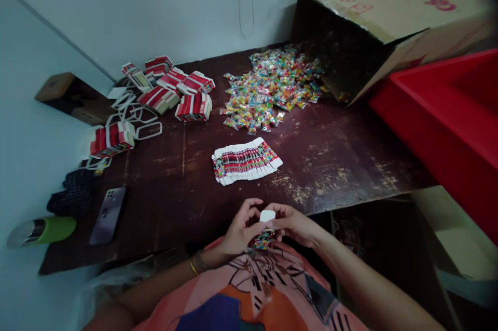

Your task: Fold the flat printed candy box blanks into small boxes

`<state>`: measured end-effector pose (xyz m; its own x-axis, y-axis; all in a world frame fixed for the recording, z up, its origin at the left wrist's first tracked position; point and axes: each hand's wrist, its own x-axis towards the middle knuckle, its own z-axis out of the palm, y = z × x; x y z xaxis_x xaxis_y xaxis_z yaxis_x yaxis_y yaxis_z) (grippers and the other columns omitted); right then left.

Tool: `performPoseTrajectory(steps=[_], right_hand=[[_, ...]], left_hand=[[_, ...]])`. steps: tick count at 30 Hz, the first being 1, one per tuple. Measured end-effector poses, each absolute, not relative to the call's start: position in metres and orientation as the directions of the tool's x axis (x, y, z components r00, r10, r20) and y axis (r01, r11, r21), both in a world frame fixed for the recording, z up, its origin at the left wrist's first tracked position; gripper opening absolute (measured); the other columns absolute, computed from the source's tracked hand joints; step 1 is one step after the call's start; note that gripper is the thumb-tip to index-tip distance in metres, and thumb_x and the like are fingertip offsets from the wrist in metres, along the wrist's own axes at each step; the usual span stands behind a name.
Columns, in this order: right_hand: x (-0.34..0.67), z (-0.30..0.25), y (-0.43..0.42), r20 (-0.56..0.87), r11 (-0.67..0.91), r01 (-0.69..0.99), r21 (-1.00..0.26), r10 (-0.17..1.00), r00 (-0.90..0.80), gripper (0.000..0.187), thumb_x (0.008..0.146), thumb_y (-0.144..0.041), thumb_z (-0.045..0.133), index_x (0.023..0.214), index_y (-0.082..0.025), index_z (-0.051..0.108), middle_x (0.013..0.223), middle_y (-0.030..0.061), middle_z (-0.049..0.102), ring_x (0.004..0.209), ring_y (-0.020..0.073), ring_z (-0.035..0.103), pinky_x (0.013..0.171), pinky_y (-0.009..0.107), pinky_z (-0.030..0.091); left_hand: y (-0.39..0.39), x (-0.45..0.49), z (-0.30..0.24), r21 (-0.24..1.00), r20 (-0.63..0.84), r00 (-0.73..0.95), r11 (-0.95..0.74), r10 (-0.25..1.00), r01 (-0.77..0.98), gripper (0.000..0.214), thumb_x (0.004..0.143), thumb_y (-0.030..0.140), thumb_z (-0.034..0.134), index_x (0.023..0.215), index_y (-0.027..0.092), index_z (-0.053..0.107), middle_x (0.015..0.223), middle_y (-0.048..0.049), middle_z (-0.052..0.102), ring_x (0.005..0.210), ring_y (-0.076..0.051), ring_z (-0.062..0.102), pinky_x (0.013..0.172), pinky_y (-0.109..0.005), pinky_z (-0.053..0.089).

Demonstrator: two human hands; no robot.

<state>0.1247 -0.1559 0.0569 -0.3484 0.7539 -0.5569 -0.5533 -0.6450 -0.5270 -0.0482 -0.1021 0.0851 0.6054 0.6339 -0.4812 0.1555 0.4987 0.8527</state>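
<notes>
Between both hands, close to my body, is a small printed carton [264, 238] with a white flap [267, 215] at its top. My left hand [243, 227] grips the carton from the left, its thumb near the flap. From the right, my right hand [293, 223] closes on the same carton, thumb and fingers at the flap. Just beyond the hands, a fanned row of flat printed cartons [247, 161] lies on the table. Behind it spreads a heap of small clear packets with colourful sweets [272, 87]. Whether the held carton contains anything is hidden.
Bundles of red-and-white cartons [193, 107] and white bands [149, 130] lie at the back left of the dark table [167, 180]. At left are a phone [108, 215] and a green tumbler [58, 229]. A large cardboard box [389, 4] and red bin [439, 108] stand right.
</notes>
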Motion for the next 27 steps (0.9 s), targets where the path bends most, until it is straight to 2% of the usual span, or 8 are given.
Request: performPoseTrajectory(steps=[2, 5, 10, 13, 15, 19, 23, 27], right_hand=[[0.124, 0.062, -0.149, -0.515, -0.595, -0.439, -0.673, 0.803, -0.299, 0.033, 0.061, -0.031, 0.086, 0.080, -0.013, 0.067, 0.067, -0.0027, 0.065, 0.052, 0.0077, 0.058, 0.047, 0.018, 0.051], [0.123, 0.067, -0.143, -0.457, -0.552, -0.298, -0.779, 0.825, -0.332, 0.034, 0.077, -0.047, 0.071, 0.074, -0.013, 0.068, 0.054, -0.0050, 0.058, 0.047, 0.0075, 0.056, 0.049, 0.019, 0.050], [0.126, 0.065, -0.138, -0.434, -0.520, -0.220, -0.825, 0.834, -0.341, 0.033, 0.072, -0.044, 0.076, 0.083, -0.014, 0.072, 0.076, -0.0009, 0.066, 0.051, 0.0077, 0.059, 0.053, 0.021, 0.049], [0.129, 0.065, -0.135, -0.461, -0.559, -0.194, -0.806, 0.799, -0.386, 0.035, 0.067, -0.044, 0.079, 0.086, -0.015, 0.073, 0.075, -0.0013, 0.065, 0.053, 0.0090, 0.058, 0.053, 0.023, 0.050], [0.130, 0.067, -0.134, -0.444, -0.546, -0.185, -0.817, 0.801, -0.403, 0.036, 0.073, -0.049, 0.073, 0.079, -0.014, 0.073, 0.069, -0.0013, 0.062, 0.054, 0.0094, 0.056, 0.055, 0.024, 0.050], [0.128, 0.072, -0.135, -0.316, -0.352, -0.091, -0.932, 0.907, -0.277, 0.049, 0.089, -0.051, 0.054, 0.062, -0.014, 0.070, 0.072, 0.0022, 0.060, 0.065, 0.0111, 0.056, 0.060, 0.023, 0.049], [0.123, 0.071, -0.136, -0.264, -0.271, 0.001, -0.963, 0.937, -0.227, 0.029, 0.087, -0.044, 0.060, 0.094, -0.021, 0.076, 0.088, 0.0040, 0.063, 0.069, 0.0130, 0.059, 0.056, 0.024, 0.051], [0.122, 0.068, -0.147, -0.049, 0.006, 0.203, -0.979, 0.963, -0.264, 0.028, 0.094, -0.032, 0.052, 0.115, -0.025, 0.069, 0.105, 0.0072, 0.065, 0.097, 0.0191, 0.061, 0.086, 0.035, 0.052]], left_hand=[[-0.103, -0.048, 0.079, 0.705, -0.584, 0.616, 0.707, 0.529, 0.061, 0.058, 0.066, 0.021, 0.065, 0.122, 0.023, 0.046, 0.085, 0.0015, 0.062, 0.070, -0.014, 0.056, 0.067, -0.026, 0.042], [-0.100, -0.049, 0.072, 0.591, -0.620, 0.623, 0.806, 0.478, -0.030, 0.056, 0.063, 0.016, 0.058, 0.118, 0.020, 0.051, 0.091, -0.0012, 0.063, 0.075, -0.014, 0.058, 0.070, -0.027, 0.043], [-0.098, -0.052, 0.068, 0.520, -0.615, 0.671, 0.853, 0.414, -0.050, 0.053, 0.062, 0.018, 0.059, 0.115, 0.019, 0.055, 0.088, -0.0024, 0.065, 0.073, -0.016, 0.060, 0.070, -0.031, 0.046], [-0.098, -0.050, 0.067, 0.493, -0.613, 0.716, 0.870, 0.335, 0.014, 0.049, 0.063, 0.022, 0.061, 0.112, 0.017, 0.057, 0.076, -0.0014, 0.065, 0.065, -0.017, 0.060, 0.066, -0.032, 0.046], [-0.097, -0.048, 0.067, 0.504, -0.614, 0.710, 0.864, 0.344, 0.017, 0.042, 0.065, 0.023, 0.061, 0.107, 0.016, 0.059, 0.073, -0.0013, 0.065, 0.067, -0.017, 0.060, 0.067, -0.031, 0.046], [-0.094, -0.049, 0.067, 0.510, -0.599, 0.695, 0.858, 0.398, -0.052, 0.039, 0.066, 0.020, 0.060, 0.105, 0.017, 0.060, 0.081, -0.0029, 0.067, 0.075, -0.017, 0.061, 0.073, -0.032, 0.046], [-0.093, -0.057, 0.063, 0.464, -0.563, 0.744, 0.883, 0.361, -0.077, 0.055, 0.065, 0.021, 0.062, 0.120, 0.020, 0.055, 0.102, -0.0068, 0.066, 0.087, -0.022, 0.064, 0.082, -0.037, 0.046], [-0.096, -0.067, 0.053, 0.509, -0.530, 0.759, 0.858, 0.378, -0.072, 0.071, 0.064, 0.012, 0.065, 0.132, 0.026, 0.048, 0.126, -0.0061, 0.058, 0.108, -0.023, 0.058, 0.093, -0.036, 0.042]])
